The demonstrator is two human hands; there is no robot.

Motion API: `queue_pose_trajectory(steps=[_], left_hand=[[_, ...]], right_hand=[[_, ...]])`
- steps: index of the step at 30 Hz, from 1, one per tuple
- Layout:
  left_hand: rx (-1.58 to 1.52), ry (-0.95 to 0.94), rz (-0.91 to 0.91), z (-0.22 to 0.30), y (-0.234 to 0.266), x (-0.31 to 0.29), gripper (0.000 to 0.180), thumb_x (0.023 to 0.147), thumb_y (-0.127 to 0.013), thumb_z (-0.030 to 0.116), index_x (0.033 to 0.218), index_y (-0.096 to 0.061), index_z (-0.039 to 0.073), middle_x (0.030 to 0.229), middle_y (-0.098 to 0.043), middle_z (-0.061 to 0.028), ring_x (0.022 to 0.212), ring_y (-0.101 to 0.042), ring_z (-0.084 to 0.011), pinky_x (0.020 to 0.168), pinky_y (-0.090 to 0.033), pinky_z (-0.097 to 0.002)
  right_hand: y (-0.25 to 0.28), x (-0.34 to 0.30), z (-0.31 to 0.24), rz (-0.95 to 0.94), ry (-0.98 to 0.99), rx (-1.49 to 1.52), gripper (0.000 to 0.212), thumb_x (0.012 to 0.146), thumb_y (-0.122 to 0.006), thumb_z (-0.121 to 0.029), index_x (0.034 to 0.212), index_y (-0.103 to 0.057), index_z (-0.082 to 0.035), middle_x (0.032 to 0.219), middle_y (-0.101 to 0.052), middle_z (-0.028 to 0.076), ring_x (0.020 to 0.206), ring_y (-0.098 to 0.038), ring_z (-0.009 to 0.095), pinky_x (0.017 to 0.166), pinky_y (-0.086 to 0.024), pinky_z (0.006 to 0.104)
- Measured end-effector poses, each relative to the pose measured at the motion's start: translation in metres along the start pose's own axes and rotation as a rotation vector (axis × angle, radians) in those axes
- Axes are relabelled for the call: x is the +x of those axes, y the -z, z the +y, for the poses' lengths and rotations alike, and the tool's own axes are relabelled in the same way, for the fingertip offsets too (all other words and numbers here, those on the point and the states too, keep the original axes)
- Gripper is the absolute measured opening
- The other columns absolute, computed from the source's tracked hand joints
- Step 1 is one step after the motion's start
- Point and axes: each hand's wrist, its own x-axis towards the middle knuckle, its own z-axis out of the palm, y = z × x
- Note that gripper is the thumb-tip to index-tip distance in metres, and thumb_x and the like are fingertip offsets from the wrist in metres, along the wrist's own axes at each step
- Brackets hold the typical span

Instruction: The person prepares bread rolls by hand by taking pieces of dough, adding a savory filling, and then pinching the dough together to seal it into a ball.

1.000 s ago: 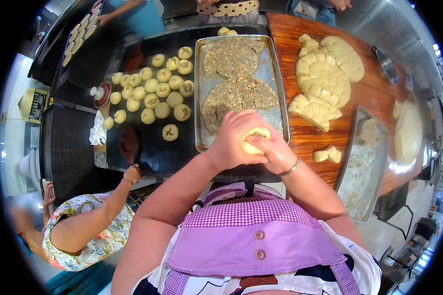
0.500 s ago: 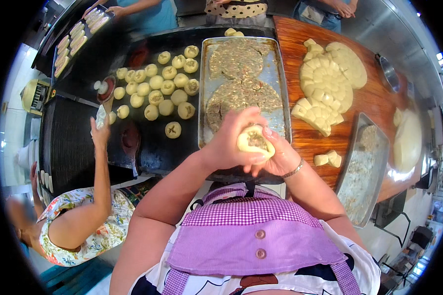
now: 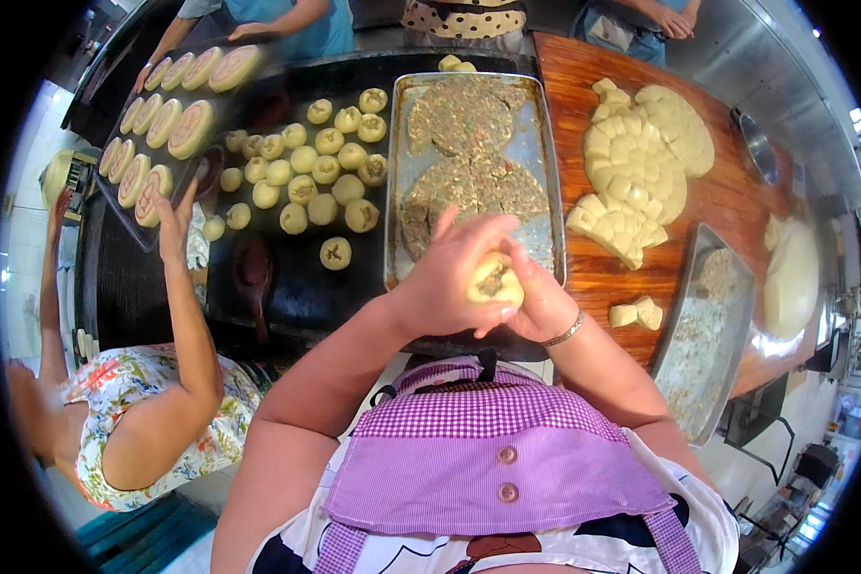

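Observation:
Cupped between both my hands is a dough ball [image 3: 495,280] with brown-green filling showing in its gathered opening. My left hand [image 3: 445,273] curls round its left side, and my right hand [image 3: 543,297], a bracelet at the wrist, closes on it from the right. Beneath and beyond my hands lies a metal tray [image 3: 552,191] with a flattened mass of chopped filling [image 3: 464,120]. On the dark table to the left, several filled dough balls [image 3: 325,170] sit in a loose group, some with filling showing at the top.
Cut dough pieces [image 3: 631,158] lie on the wooden tabletop [image 3: 564,105] at right, near a long metal pan [image 3: 703,335], a metal bowl [image 3: 758,145] and a big dough lump [image 3: 792,277]. At left, co-workers hold a tray of flat stamped pastries [image 3: 191,129]. A red-brown paddle [image 3: 253,273] lies nearby.
The dough ball's opening has narrowed between my hands. The pastry tray has come nearer from the far left, and the co-worker at left now reaches both hands to it.

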Motion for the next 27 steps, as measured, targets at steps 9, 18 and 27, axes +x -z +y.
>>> queue_pose_trajectory(steps=[9, 18, 27], left_hand=[[-0.043, -0.1, 0.13, -0.015, -0.022, -0.003, 0.06, 0.074, -0.078, 0.041, 0.118, -0.058, 0.006, 0.123, -0.059, -0.012, 0.126, -0.049, -0.0334, 0.113, -0.022, -0.0518], [0.148, -0.014, 0.102, -0.004, -0.022, 0.016, 0.036, 0.088, -0.06, 0.032, 0.113, -0.06, 0.005, 0.117, -0.061, -0.0129, 0.124, -0.05, -0.0299, 0.113, -0.013, -0.054], [-0.128, -0.137, 0.154, -0.014, -0.043, 0.014, 0.055, 0.071, -0.081, 0.028, 0.114, -0.059, 0.0, 0.116, -0.06, -0.0176, 0.113, -0.056, -0.0373, 0.104, -0.04, -0.0473]], right_hand=[[-0.014, 0.015, 0.01, 0.104, 0.401, -0.375, 0.062, 0.1, -0.04, -0.056, 0.134, -0.042, -0.004, 0.125, -0.052, 0.01, 0.115, -0.056, 0.02, 0.099, -0.046, 0.0335], [-0.002, 0.014, 0.0, 0.282, 0.158, 0.053, 0.059, 0.102, -0.032, -0.053, 0.129, -0.048, -0.003, 0.121, -0.058, 0.013, 0.113, -0.059, 0.022, 0.098, -0.05, 0.0372], [-0.001, 0.006, 0.011, 0.442, 0.279, -0.162, 0.052, 0.101, -0.04, -0.053, 0.127, -0.047, -0.008, 0.12, -0.056, 0.007, 0.109, -0.058, 0.019, 0.093, -0.049, 0.0341]])
